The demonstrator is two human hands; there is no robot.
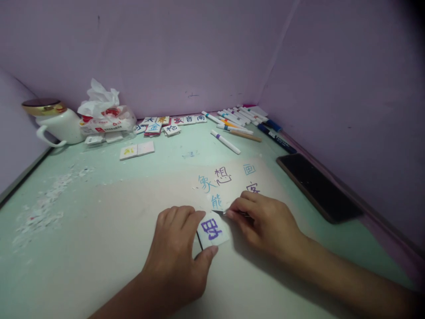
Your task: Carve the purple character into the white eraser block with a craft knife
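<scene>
Left hand (179,250), forearm (126,294) running out of view, is holding a square white card (213,231) flat on the smooth table (99,248). Right hand (268,219) is pinching a thin pointed blade (218,213), mostly hidden from me, at the card's far edge.

You are using one left hand (177,250) and one right hand (267,219) on one purple-marked card (210,229) and one blade (218,212), lower centre. One phone (315,186) is lying right; one mug (64,126) and one tissue pack (108,119) are sitting upper left; five handwritten characters (222,174) are showing near centre.
</scene>
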